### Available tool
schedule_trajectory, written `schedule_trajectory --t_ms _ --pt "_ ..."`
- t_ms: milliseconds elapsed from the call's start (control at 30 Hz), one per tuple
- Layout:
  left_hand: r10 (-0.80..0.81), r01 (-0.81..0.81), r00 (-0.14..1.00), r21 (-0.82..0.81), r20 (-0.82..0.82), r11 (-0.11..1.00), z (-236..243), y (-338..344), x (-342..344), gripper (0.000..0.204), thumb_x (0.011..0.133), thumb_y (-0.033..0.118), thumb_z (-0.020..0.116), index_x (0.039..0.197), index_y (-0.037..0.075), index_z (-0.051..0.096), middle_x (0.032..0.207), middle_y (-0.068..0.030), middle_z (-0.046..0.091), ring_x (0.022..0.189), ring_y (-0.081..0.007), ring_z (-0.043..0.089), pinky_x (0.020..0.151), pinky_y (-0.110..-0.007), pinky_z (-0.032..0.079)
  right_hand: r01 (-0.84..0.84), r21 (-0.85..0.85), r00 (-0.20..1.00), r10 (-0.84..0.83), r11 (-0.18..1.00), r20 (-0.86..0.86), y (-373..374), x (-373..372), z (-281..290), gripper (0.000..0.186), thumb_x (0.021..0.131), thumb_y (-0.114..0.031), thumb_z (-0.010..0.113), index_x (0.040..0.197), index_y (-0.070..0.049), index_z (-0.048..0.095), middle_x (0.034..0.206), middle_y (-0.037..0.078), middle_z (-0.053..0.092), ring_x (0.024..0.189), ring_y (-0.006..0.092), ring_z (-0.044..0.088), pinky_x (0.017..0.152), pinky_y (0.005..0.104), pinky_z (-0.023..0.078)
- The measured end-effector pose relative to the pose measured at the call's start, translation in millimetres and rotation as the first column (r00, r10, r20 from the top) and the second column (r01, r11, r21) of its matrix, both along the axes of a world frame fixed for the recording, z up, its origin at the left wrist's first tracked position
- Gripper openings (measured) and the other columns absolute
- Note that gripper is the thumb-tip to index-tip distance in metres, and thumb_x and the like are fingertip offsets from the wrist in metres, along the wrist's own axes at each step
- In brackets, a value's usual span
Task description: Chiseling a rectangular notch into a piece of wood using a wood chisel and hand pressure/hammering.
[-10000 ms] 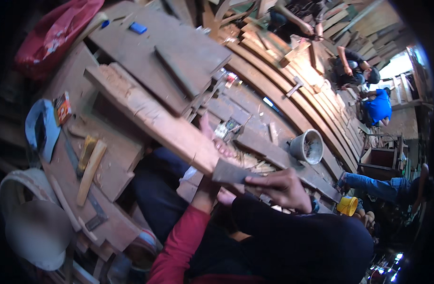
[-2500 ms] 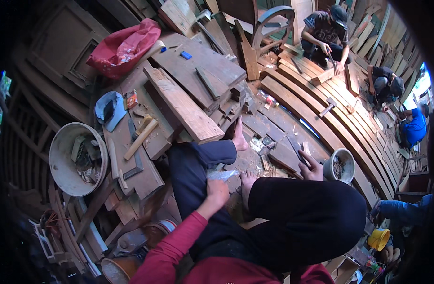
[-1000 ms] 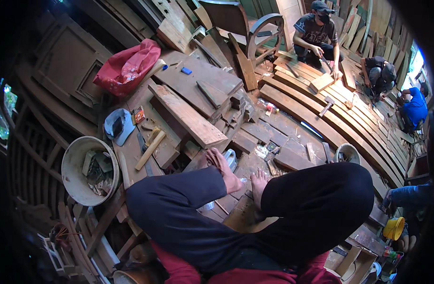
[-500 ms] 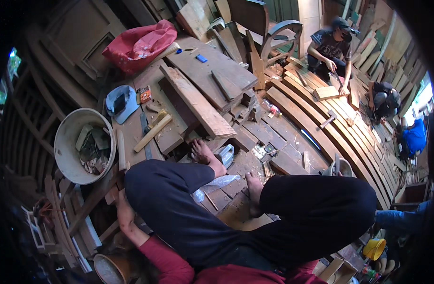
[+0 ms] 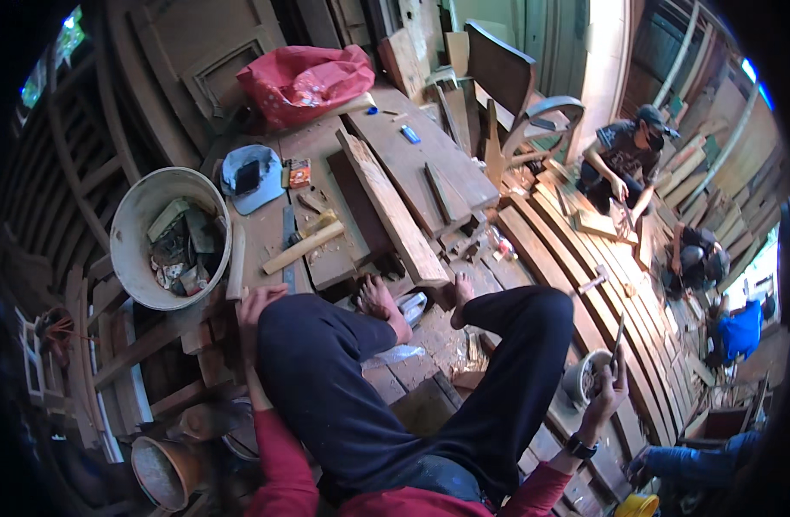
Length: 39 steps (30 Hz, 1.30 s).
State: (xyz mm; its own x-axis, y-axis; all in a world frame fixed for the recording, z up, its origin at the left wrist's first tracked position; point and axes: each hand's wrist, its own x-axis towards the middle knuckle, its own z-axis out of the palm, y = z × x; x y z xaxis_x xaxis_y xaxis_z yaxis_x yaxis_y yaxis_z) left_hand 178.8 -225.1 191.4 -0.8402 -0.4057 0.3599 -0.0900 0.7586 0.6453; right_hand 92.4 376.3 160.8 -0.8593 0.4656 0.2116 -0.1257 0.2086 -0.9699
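Note:
My left hand (image 5: 255, 312) is beside my left knee, fingers stretched out and holding nothing, close to the lower end of an upright pale wood strip (image 5: 237, 263). At the right, my right hand (image 5: 609, 398) is closed around a slim, chisel-like tool (image 5: 620, 338) that points up; its exact kind is too small to tell. Right beside that hand stands a small grey bucket (image 5: 571, 384). Ahead of my feet a long wooden beam (image 5: 393, 211) lies tilted over the boards. A wooden mallet (image 5: 302, 247) rests left of it.
A large white bucket (image 5: 122, 250) with wood scraps stands at left, near a light blue cap (image 5: 259, 200) and a red bag (image 5: 304, 84). Long curved planks (image 5: 576, 258) with a hammer (image 5: 594, 279) run along the right. A co-worker (image 5: 628, 164) squats behind them, holding a tool at a block.
My left hand has risen from beside a low wood block to my knee. My right hand, mostly hidden before, now shows with the tool. My right knee has swung inward. The view has shifted.

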Motion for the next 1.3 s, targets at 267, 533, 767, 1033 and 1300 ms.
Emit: schedule_trajectory --t_ms 267,533,767,1033,1300 --pt "0.012 -0.048 0.995 0.368 0.1 0.929 -38 -28 -79 0.018 0.097 0.014 0.062 0.105 -0.002 0.068 0.103 -0.0095 0.072 0.1 -0.0149 0.066 0.09 -0.033 0.05 -0.334 -0.271 0.918 0.377 0.903 0.126 -108 -61 -18 0.051 0.095 -0.006 0.06 0.145 -0.002 0.05 0.064 -0.01 0.044 0.049 -0.0006 0.034 0.045 0.0183 0.022" --pt "-0.118 0.153 0.909 -0.056 0.4 0.987 16 -60 -187 0.032 0.092 0.012 0.069 0.122 0.001 0.066 0.124 -0.012 0.067 0.112 -0.0198 0.064 0.098 -0.037 0.052 -0.47 -0.069 0.846 0.472 0.88 0.249 -148 -100 -36 0.046 0.091 -0.004 0.062 0.137 0.003 0.057 0.076 -0.003 0.059 0.062 0.0048 0.047 0.057 0.0222 0.037" --pt "-0.143 0.134 0.881 0.052 0.45 0.99 -12 -67 -202 0.043 0.083 0.006 0.076 0.124 0.003 0.065 0.121 -0.0113 0.064 0.111 -0.025 0.065 0.092 -0.036 0.057 -0.526 0.308 0.844 0.442 0.793 0.303 -133 -116 -31 0.046 0.088 0.004 0.056 0.134 0.001 0.06 0.114 0.018 0.073 0.1 0.0141 0.067 0.088 0.0277 0.048" --pt "-0.089 0.148 0.934 -0.149 0.347 0.978 -19 -71 -198 0.038 0.079 0.008 0.078 0.116 0.003 0.068 0.101 -0.0142 0.064 0.096 -0.0308 0.066 0.085 -0.039 0.051 -0.394 0.38 0.919 0.351 0.837 0.18 -141 -102 -42 0.043 0.091 0.001 0.059 0.134 0.002 0.06 0.093 0.01 0.073 0.062 0.009 0.051 0.057 0.0275 0.041" --pt "-0.182 0.247 0.926 -0.164 0.33 0.955 -21 -63 -212 0.036 0.072 0.005 0.081 0.103 0.001 0.064 0.094 -0.0117 0.066 0.089 -0.027 0.065 0.08 -0.037 0.052 -0.396 -0.044 0.88 0.393 0.917 0.267 -182 -109 -26 0.048 0.093 -0.001 0.056 0.141 -0.003 0.055 0.065 -0.01 0.044 0.053 0.0003 0.036 0.049 0.0187 0.024"
